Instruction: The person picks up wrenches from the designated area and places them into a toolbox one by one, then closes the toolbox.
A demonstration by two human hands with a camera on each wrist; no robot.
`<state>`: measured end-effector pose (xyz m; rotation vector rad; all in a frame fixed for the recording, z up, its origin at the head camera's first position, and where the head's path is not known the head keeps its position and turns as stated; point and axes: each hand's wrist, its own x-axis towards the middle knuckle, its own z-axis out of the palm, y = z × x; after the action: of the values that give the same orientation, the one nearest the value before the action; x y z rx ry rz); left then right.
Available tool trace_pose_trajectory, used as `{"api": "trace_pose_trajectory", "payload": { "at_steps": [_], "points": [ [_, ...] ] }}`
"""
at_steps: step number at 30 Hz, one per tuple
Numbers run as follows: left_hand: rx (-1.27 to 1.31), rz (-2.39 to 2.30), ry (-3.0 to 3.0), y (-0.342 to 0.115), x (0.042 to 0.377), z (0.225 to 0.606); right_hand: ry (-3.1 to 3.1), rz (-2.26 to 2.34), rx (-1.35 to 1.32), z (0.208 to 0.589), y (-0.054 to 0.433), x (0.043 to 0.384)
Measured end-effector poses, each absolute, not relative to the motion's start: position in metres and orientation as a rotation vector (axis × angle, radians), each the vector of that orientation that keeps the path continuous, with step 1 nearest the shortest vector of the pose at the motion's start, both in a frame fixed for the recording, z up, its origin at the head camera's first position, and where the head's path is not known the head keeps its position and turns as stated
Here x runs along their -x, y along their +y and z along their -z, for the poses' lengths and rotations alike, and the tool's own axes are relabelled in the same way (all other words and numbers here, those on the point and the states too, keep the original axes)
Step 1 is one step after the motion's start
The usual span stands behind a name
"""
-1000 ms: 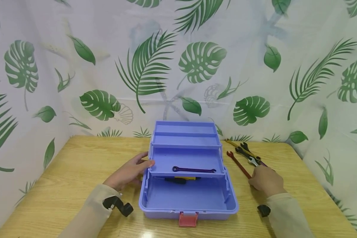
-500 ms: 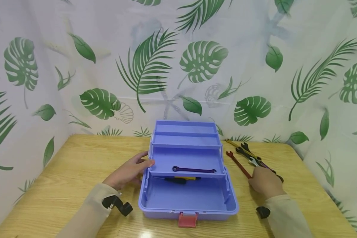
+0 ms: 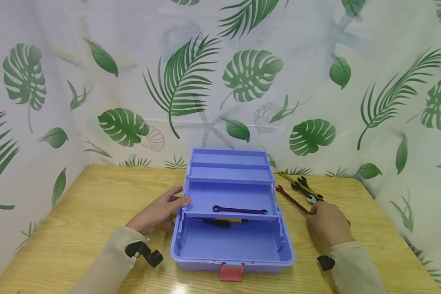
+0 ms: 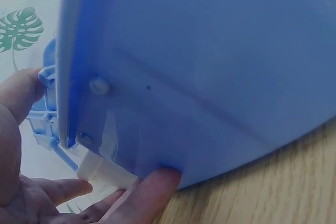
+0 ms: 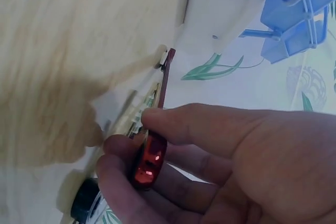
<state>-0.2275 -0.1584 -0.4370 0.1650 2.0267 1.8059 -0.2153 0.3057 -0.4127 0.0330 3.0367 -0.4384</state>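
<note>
A blue-purple toolbox (image 3: 231, 241) stands unfolded on the table, its stepped trays raised. On its left side my left hand (image 3: 158, 210) rests, thumb on the edge of the lower tray. The left wrist view shows fingertips (image 4: 163, 179) touching the box's side wall (image 4: 226, 51). To the right of the box, my right hand (image 3: 328, 222) pinches a red wrench (image 3: 294, 199) by its near end. The right wrist view shows the wrench's shiny red head (image 5: 151, 161) between thumb and fingers. A dark purple wrench (image 3: 239, 210) lies in the lower tray.
Beyond the right hand lie a yellow wrench (image 3: 294, 179), a black wrench (image 3: 299, 188) and a silver wrench end (image 3: 311, 198), overlapping. Black and yellow handles (image 3: 218, 223) show under the lower tray. A red latch (image 3: 231, 272) hangs at the box front. Leaf-patterned cloth (image 3: 250, 94) backs the table.
The red wrench's far end has shifted slightly left and up, toward the toolbox, with my right hand gripping it. My left hand has stayed on the toolbox.
</note>
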Motion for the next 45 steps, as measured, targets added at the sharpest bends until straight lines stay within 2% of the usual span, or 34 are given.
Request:
{"api": "trace_pose_trajectory", "payload": {
  "at_steps": [28, 45],
  "points": [
    [-0.162, -1.781, 2.068, -0.157, 0.228, 0.439, 3.583, 0.645, 0.083, 0.410, 0.295, 0.215],
    [-0.176, -1.789, 2.032, -0.159, 0.226, 0.437, 3.636, 0.690, 0.089, 0.404, 0.289, 0.216]
  ]
}}
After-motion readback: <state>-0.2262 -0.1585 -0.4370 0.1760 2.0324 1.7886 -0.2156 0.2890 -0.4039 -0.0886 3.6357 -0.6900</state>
